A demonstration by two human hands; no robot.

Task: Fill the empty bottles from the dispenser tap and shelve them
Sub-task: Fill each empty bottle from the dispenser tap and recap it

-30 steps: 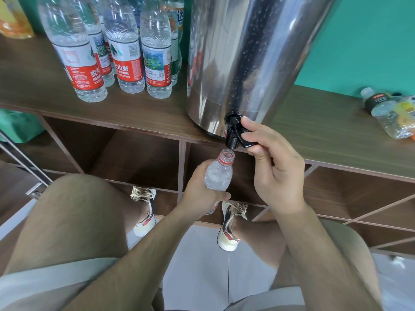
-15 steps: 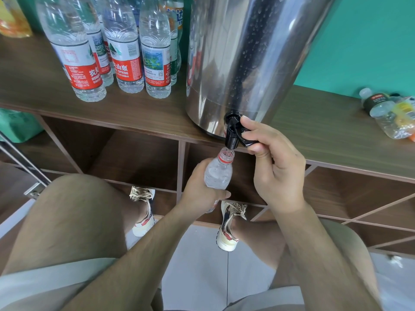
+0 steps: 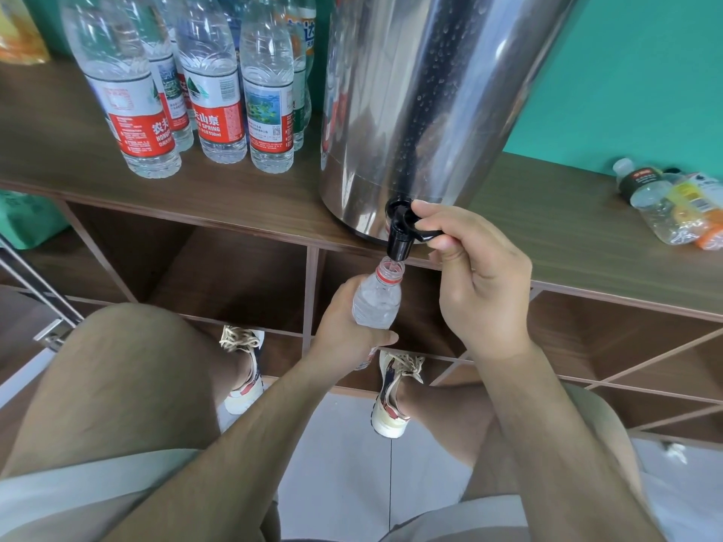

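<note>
By the brown shelf (image 3: 234,197), your left hand (image 3: 344,338) grips the bottle (image 3: 377,303), mouth just under the tap (image 3: 399,236) your right hand (image 3: 485,291) pinches.

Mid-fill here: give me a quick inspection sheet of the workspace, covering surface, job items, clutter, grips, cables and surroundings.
Surface: wooden shelf top, bare wood showing at the front.
Job's things: steel dispenser stands on the shelf top; open bottle is held with its mouth just under the black tap; labelled bottles stand upright left of the dispenser.
Clutter: loose bottles lie at the far right of the shelf top.
Grips: left grip holds the open bottle's body; right grip pinches the tap lever.
Cables: nothing seen.
Surroundings: teal wall behind, open cubbies below, tiled floor.
</note>
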